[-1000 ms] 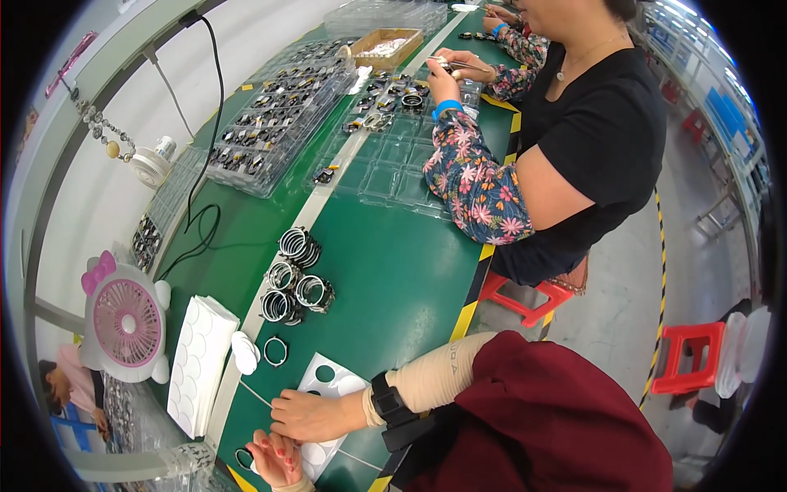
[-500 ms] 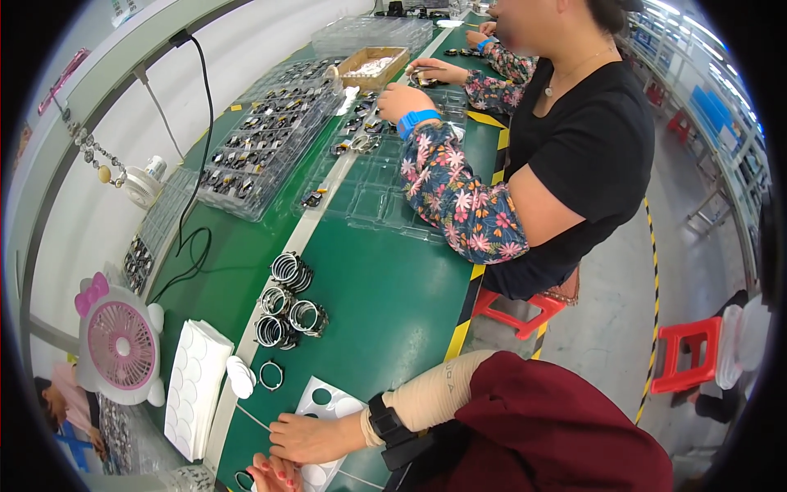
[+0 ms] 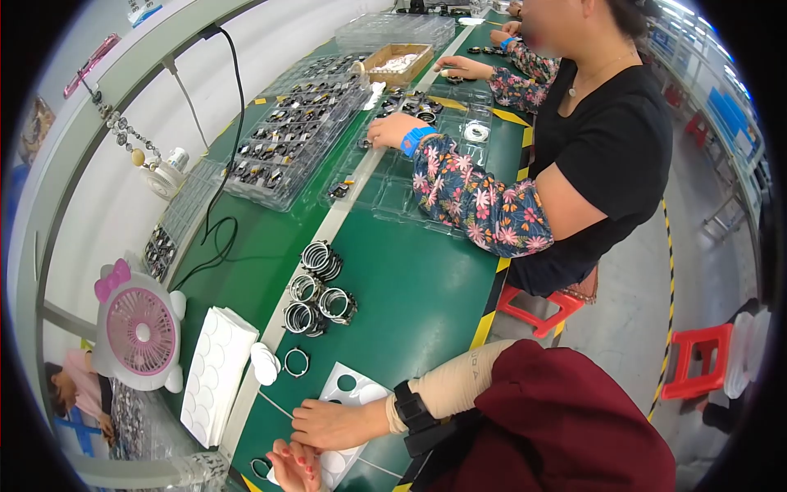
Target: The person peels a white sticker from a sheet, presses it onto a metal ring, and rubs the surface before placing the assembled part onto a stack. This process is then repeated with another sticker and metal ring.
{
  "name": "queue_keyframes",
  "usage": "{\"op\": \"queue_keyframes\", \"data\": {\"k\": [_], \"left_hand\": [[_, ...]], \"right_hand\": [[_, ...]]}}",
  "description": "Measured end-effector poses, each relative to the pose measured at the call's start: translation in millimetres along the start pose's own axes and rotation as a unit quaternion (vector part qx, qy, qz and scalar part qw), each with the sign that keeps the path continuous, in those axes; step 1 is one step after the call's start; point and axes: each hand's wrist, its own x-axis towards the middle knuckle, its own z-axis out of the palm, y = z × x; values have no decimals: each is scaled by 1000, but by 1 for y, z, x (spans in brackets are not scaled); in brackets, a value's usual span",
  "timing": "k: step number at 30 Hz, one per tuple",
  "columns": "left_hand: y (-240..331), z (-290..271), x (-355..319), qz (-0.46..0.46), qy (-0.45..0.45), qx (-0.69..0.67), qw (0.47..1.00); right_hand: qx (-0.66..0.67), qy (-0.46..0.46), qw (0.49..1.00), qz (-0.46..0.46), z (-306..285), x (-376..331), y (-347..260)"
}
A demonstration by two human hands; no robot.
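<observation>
My right hand (image 3: 340, 424), in a maroon sleeve with a black wristband, lies over a white sheet with round cut-outs (image 3: 369, 391). Its fingers are bent and close together, reaching to the fingertips of my left hand (image 3: 295, 466). The left hand comes up from the lower edge, fingers curled and pressed together, nails red. Anything pinched between the hands is hidden. Just left of the left hand is a thin dark ring (image 3: 254, 470); whether it is touched I cannot tell. Another metal ring (image 3: 308, 362) lies flat beyond the sheet.
Several stacks of metal rings (image 3: 336, 305) stand farther up the green table. White discs (image 3: 264, 363) and a pile of white sheets (image 3: 217, 373) lie left, beside a pink-and-white fan (image 3: 142, 332). Compartment trays (image 3: 275, 148) sit farther back. A co-worker (image 3: 607, 156) works at the right.
The whole view has shifted, so things sit farther right and higher. My hands stay together over the sheet. The co-worker's nearer hand has come back toward the near part of their tray.
</observation>
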Motion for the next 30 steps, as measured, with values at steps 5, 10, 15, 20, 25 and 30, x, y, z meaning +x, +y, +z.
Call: {"op": "queue_keyframes", "data": {"k": [5,10,15,20,25,30], "left_hand": [[3,-7,0,-7,-15,-1,1000],[4,-5,-2,-13,-23,3,1000],[3,18,-6,-24,35,32,999],[1,9,-2,-18,-8,35,999],[2,-2,-1,-5,-25,18,1000],[3,-2,-1,-1,-1,-1,1000]], "right_hand": [[8,1,1000,2,1,2,0],[13,4,1000,3,0,4,-1],[12,12,1000,8,2,4,0],[16,-2,1000,8,-1,3,-1],[-5,3,1000,7,-4,4,1],[12,10,1000,15,-1,4,0]]}}
